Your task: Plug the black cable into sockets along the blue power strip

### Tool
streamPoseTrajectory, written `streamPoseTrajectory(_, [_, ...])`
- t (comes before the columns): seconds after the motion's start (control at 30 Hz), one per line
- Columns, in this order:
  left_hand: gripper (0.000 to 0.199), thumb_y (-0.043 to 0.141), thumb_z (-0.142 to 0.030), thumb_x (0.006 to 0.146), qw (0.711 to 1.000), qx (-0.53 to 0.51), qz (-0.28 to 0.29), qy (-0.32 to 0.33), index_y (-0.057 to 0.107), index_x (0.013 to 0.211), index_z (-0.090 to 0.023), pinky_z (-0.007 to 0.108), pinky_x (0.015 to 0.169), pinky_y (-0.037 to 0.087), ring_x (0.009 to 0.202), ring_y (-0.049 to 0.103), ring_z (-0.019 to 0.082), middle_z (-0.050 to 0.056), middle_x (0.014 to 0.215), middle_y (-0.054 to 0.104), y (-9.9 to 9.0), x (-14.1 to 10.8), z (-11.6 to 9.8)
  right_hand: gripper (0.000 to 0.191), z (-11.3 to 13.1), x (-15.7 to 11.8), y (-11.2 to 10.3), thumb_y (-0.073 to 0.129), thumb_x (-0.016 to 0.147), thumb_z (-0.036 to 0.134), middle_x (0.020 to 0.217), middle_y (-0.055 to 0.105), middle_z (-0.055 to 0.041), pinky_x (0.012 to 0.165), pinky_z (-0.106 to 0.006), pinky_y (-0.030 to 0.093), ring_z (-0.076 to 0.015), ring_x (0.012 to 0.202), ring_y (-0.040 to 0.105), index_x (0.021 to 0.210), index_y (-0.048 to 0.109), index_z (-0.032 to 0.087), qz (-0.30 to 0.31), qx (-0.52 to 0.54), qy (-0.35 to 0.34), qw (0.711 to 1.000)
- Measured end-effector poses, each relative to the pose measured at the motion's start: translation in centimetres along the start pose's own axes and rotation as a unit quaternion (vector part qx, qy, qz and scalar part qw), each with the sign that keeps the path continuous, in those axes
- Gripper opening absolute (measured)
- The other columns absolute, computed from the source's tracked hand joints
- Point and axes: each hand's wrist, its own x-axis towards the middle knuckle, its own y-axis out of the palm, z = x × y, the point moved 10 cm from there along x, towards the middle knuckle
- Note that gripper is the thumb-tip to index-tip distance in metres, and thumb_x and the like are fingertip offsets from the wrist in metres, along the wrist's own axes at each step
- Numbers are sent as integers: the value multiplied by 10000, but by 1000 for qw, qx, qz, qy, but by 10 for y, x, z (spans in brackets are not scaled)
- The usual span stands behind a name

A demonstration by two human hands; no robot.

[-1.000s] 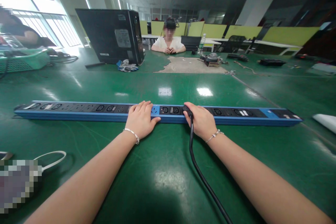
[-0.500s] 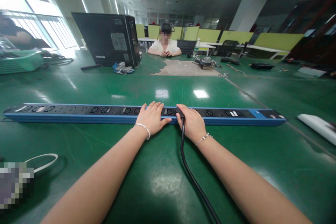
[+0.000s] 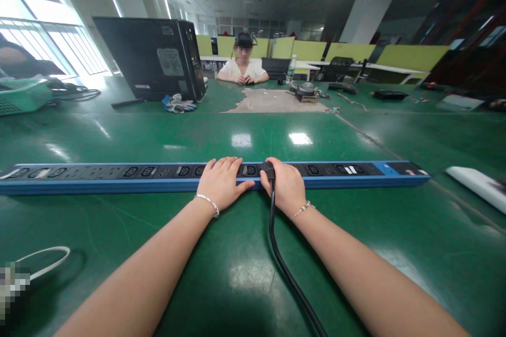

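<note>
A long blue power strip (image 3: 379, 183) with a black socket face lies across the table in front of me. Over its middle rests my left hand (image 3: 221, 181), fingers reaching across to the far edge and thumb along the near side, holding the strip. Just to the right, my right hand (image 3: 288, 183) is closed around a black cable plug (image 3: 269, 169) at one of the sockets. How deep the plug sits is hidden. Its black cable (image 3: 279, 250) runs down toward me over the tabletop. One socket (image 3: 250, 170) shows between the hands.
Across the green table (image 3: 130, 263) a person (image 3: 243, 66) sits with hands together. A black computer case (image 3: 146, 58), gloves (image 3: 178, 104) and a water bottle (image 3: 291, 67) stand or lie at the back. A green basket (image 3: 23, 96) is left, a white object (image 3: 474, 181) right.
My view has turned slightly, shifting most things left and the strip's left end lower. More of the plug's body shows beside my right thumb. Both hands keep their places on the strip.
</note>
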Motion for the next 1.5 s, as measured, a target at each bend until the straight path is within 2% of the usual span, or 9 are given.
streamPoseTrajectory(0.53, [643,382,-622,820,1000,-7,0,-7,466,1282,-183,461,1022,293,1185,469,273,108,1283,544,0,0,1,353,-4,-3,1,369,915,380,989,677,-125,889,-371,439,-229,906,633,1102,556,146,-31,15,7,999])
streamPoseTrajectory(0.67, [647,374,-625,823,1000,-8,-8,-6,468,1276,-172,461,1021,295,1182,473,271,110,1275,551,-1,0,0,353,4,2,-20,364,914,380,1016,665,-127,842,-353,472,-226,903,629,1119,536,150,-71,51,16,996])
streamPoseTrajectory(0.8, [652,370,-630,823,1000,-9,-5,-4,463,1280,-175,455,1029,288,1195,464,265,106,1285,543,-1,0,0,331,7,10,-44,400,892,376,1062,648,-102,880,-366,465,-223,972,606,1131,532,189,-101,102,-6,990])
streamPoseTrajectory(0.87, [654,357,-633,825,1000,-10,-1,-7,460,1287,-181,452,1034,284,1205,456,262,106,1296,534,1,-1,1,309,-18,10,-52,429,868,387,1032,659,-85,867,-383,472,-230,950,614,1081,564,209,-113,114,21,987])
streamPoseTrajectory(0.97, [659,334,-642,828,1000,-11,3,-10,458,1294,-193,457,1038,279,1208,453,263,107,1303,529,3,-1,3,330,-92,-3,-65,473,832,429,914,687,-60,797,-372,497,-220,833,637,1047,596,211,-153,127,136,971])
streamPoseTrajectory(1.03, [660,333,-646,827,1000,-13,3,-8,457,1295,-197,461,1038,278,1205,455,263,107,1301,531,3,-1,4,330,-135,-15,-74,496,809,431,901,694,-51,798,-376,495,-217,828,640,1018,617,207,-170,144,179,958])
streamPoseTrajectory(1.13, [662,336,-645,826,1000,-13,1,-5,458,1291,-189,467,1034,286,1198,462,264,108,1297,536,3,-1,4,292,-176,-27,-77,528,774,396,898,702,-47,822,-377,485,-217,862,639,970,639,211,-150,182,220,946])
streamPoseTrajectory(1.23, [667,336,-646,826,1000,-11,1,-4,462,1284,-179,468,1031,292,1194,468,266,109,1294,538,3,-1,4,267,-190,-33,-77,550,743,380,880,705,-49,840,-382,476,-222,877,637,917,655,208,-136,189,243,942])
streamPoseTrajectory(1.5, [669,337,-648,825,1000,-6,1,-3,462,1281,-175,454,1029,292,1196,467,264,115,1293,538,3,-1,3,284,-185,-32,-63,543,769,395,944,698,-34,863,-376,462,-218,904,631,972,657,232,-90,152,202,963])
